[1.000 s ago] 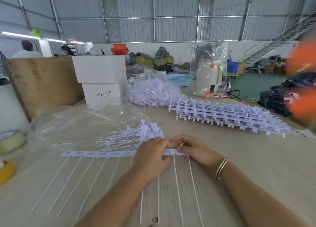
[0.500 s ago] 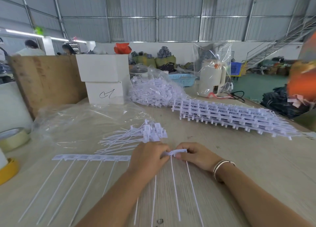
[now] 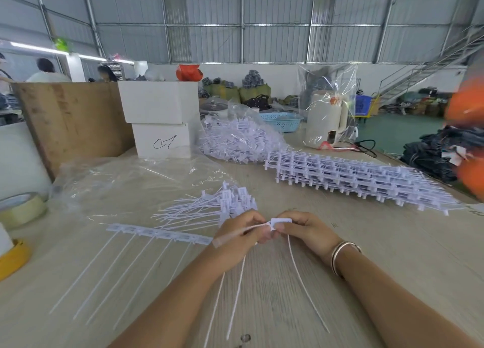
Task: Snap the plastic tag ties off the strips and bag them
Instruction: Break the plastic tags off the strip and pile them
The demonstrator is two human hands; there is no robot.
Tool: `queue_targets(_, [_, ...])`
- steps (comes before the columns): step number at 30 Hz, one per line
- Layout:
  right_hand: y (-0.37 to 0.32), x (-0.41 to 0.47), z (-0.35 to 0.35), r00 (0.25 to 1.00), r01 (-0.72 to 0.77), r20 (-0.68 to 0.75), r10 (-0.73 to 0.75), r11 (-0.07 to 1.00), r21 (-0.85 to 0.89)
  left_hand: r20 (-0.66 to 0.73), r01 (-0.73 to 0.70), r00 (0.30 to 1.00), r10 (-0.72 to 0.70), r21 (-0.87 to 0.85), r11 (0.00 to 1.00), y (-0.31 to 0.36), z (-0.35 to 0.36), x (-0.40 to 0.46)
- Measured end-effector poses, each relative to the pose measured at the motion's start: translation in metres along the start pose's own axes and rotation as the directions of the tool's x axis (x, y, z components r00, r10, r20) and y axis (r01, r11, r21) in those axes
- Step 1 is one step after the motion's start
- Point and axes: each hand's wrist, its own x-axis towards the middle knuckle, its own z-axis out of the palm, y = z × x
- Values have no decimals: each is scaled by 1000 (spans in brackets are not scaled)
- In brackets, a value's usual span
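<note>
A white strip of tag ties point(image 3: 157, 233) lies across the table in front of me, its thin tails pointing toward me. My left hand point(image 3: 239, 236) grips the strip's right end. My right hand point(image 3: 305, 229) pinches the head of the end tie point(image 3: 280, 221), whose tail curves down toward me. A loose pile of separated ties point(image 3: 222, 206) lies just beyond my hands. An open clear plastic bag point(image 3: 125, 185) is spread flat to the left of that pile. A stack of whole strips point(image 3: 353, 180) sits at the right.
A clear bag full of ties point(image 3: 235, 140) stands behind. Two stacked white boxes point(image 3: 159, 117) and a wooden board point(image 3: 70, 122) are at back left. Tape rolls point(image 3: 21, 208) sit at the left edge. A wrapped white kettle point(image 3: 326, 119) stands at the back right.
The strip has slid left and its right end has lifted in my left hand. My right hand has pulled the end tie's head up and away from the strip.
</note>
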Motion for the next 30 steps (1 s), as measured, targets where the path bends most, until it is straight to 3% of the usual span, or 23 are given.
queue_targets(3, [3,1,-9,989,-60,-117,90,968,243,-11,-21,1000,20,-119,993,5,-4,1])
queue_targets(4, [4,2,-12,986,-69,-134,104,967,244,-7,-12,1000,11,-119,993,5,-5,0])
queue_targets(7, [7,3,-10,993,-79,-99,68,990,-117,19,24,999,-26,108,994,0,-6,-5])
queue_targets(9, [9,7,-6,999,-34,4,39,906,-422,-2,-19,1000,20,345,938,-4,-2,-7])
queue_targets(12, [9,7,1,995,-5,80,61,825,-565,-50,-86,989,140,573,815,-2,-1,-7])
queue_targets(18, [-2,4,9,999,-31,-42,16,922,-386,-99,-51,981,165,692,720,1,4,-6])
queue_targets(22, [-3,6,22,1000,-3,3,4,928,-372,-72,-97,979,190,656,749,6,5,-7])
queue_targets(26, [-1,7,18,993,-97,-72,88,987,-130,1,-57,997,72,616,785,9,-9,-10])
queue_targets(30, [2,8,15,986,-137,-101,133,990,-44,5,-66,996,91,739,670,3,-14,-8])
